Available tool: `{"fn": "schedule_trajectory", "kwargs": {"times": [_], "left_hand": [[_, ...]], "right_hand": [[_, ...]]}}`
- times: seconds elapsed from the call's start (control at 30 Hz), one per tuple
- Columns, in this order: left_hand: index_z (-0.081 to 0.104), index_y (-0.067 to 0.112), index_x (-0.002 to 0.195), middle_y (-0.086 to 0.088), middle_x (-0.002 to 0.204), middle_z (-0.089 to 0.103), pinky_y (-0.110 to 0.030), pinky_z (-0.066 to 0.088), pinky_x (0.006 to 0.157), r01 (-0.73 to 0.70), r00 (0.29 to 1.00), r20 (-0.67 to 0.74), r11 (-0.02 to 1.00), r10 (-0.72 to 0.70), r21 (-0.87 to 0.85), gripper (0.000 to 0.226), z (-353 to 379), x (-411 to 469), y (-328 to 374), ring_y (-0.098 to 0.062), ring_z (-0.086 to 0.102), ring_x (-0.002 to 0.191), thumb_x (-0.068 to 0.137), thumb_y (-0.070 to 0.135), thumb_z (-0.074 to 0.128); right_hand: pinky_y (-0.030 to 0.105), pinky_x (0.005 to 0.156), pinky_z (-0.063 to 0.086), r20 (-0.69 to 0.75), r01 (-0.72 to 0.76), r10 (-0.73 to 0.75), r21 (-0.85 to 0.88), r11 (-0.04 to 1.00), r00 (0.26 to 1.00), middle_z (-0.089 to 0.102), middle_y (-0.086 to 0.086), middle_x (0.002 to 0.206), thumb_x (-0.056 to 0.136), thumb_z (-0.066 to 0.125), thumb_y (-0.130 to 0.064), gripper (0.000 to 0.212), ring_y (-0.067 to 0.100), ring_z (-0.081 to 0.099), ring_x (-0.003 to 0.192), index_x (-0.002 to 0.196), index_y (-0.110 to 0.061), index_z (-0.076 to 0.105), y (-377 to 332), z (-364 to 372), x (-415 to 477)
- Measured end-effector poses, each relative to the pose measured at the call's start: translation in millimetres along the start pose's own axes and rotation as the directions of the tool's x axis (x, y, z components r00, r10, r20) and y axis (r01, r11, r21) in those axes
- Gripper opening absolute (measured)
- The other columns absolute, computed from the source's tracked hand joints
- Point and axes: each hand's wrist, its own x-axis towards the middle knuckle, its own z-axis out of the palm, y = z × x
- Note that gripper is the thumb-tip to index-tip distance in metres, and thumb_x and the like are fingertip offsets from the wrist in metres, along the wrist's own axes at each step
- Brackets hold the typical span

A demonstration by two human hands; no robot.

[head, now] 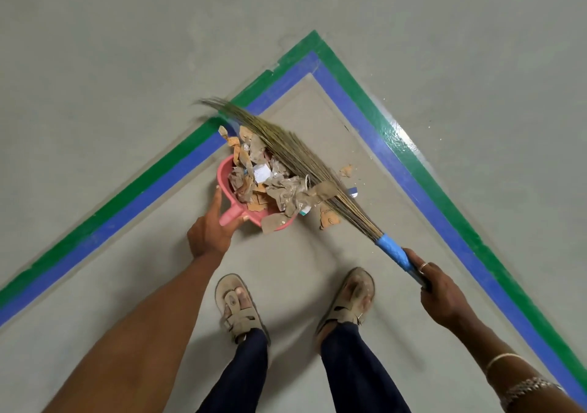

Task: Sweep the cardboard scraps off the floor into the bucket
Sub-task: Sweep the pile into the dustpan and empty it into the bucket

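— How do the cardboard scraps (270, 187) look?
— Torn, brown and grey, heaped in a pink dustpan (223, 174) just beyond the left hand (209, 234), which grips its handle.
— And the broom (295, 152)?
— The right hand (443, 292) is curled round its blue handle. The bristles run forward-left from that grip, across the heap.

Green stripe (127, 188) and blue stripe (127, 212) run side by side, green on the outside, and meet in a sharp corner just ahead of me. There's some glare on the green over to the right. My dusty tan left sandal (238, 311) and right sandal (349, 298) point into that corner, with dark navy trousers (244, 371) above them.
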Motion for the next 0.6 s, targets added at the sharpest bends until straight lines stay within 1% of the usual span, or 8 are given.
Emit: {"fn": "schedule_trajectory", "kwargs": {"times": [0.07,0.17,0.27,0.3,0.37,0.43,0.5,0.6], "left_hand": [[0.022,0.034,0.158,-0.013,0.099,0.070,-0.031,0.039,0.065,0.016,1.000,0.003,0.998,-0.015,-0.053,0.096,-27,-20,0,-0.033,0.064,0.084,0.080,0.065,0.068],[0.020,0.037,0.157,-0.013,0.092,0.071,-0.031,0.043,0.063,0.029,1.000,-0.010,0.997,-0.030,-0.065,0.095,-76,-49,-11,-0.027,0.060,0.074,0.080,0.069,0.064],[0.020,0.039,0.157,-0.015,0.095,0.070,-0.034,0.047,0.066,0.052,0.999,-0.004,0.996,-0.052,-0.079,0.093,-136,-75,-23,-0.033,0.065,0.080,0.080,0.069,0.064],[0.021,0.040,0.156,-0.015,0.098,0.070,-0.037,0.050,0.068,0.056,0.998,-0.001,0.994,-0.057,-0.088,0.093,-158,-85,-26,-0.034,0.066,0.083,0.079,0.071,0.063],[0.019,0.043,0.155,-0.014,0.103,0.070,-0.042,0.054,0.073,0.073,0.997,0.012,0.992,-0.072,-0.102,0.092,-201,-103,-34,-0.035,0.066,0.086,0.079,0.073,0.062],[0.015,0.049,0.154,-0.011,0.100,0.069,-0.041,0.055,0.071,0.083,0.997,0.010,0.990,-0.083,-0.112,0.092,-242,-122,-42,-0.032,0.064,0.081,0.079,0.072,0.062],[0.012,0.053,0.153,-0.011,0.098,0.068,-0.040,0.054,0.068,0.099,0.995,0.003,0.988,-0.100,-0.119,0.092,-282,-141,-49,-0.031,0.062,0.079,0.079,0.075,0.061],[0.013,0.051,0.154,-0.012,0.098,0.068,-0.041,0.053,0.066,0.102,0.994,-0.015,0.987,-0.105,-0.122,0.095,-333,-173,-58,-0.034,0.063,0.082,0.074,0.083,0.054]], "right_hand": [[0.029,0.065,0.041,-0.004,-0.006,0.006,-0.029,1.000,1.000,0.057,-0.002,0.102,0.076,0.048,0.010,0.094,0.021,0.056,0.085,0.154,-0.040,0.033,-21,-22,-21],[0.030,0.065,0.042,-0.003,-0.003,0.003,-0.050,0.999,1.000,0.060,-0.001,0.105,0.075,0.048,0.007,0.092,0.024,0.059,0.089,0.153,-0.041,0.034,-57,-59,-56],[0.027,0.063,0.039,-0.014,0.023,-0.024,-0.087,0.996,1.000,0.057,-0.006,0.099,0.074,0.049,0.006,0.092,0.025,0.061,0.093,0.152,-0.042,0.036,-95,-102,-96],[0.028,0.064,0.039,-0.024,0.029,-0.031,-0.103,0.994,0.999,0.057,-0.006,0.098,0.074,0.048,0.006,0.092,0.026,0.061,0.094,0.151,-0.043,0.037,-108,-117,-110],[0.032,0.069,0.045,-0.055,0.045,-0.052,-0.117,0.992,0.997,0.063,-0.002,0.103,0.073,0.047,0.003,0.089,0.029,0.063,0.099,0.150,-0.041,0.042,-136,-148,-138],[0.035,0.076,0.051,-0.087,0.090,-0.101,-0.125,0.988,0.991,0.068,0.004,0.111,0.072,0.045,-0.003,0.084,0.033,0.065,0.103,0.148,-0.040,0.045,-161,-176,-168],[0.037,0.077,0.053,-0.102,0.114,-0.132,-0.161,0.980,0.986,0.069,0.003,0.117,0.072,0.046,-0.008,0.084,0.032,0.066,0.102,0.148,-0.044,0.043,-186,-202,-195],[0.033,0.073,0.049,-0.109,0.128,-0.153,-0.213,0.969,0.982,0.071,0.000,0.109,0.074,0.055,-0.008,0.083,0.032,0.066,0.097,0.147,-0.045,0.044,-220,-230,-236]]}}
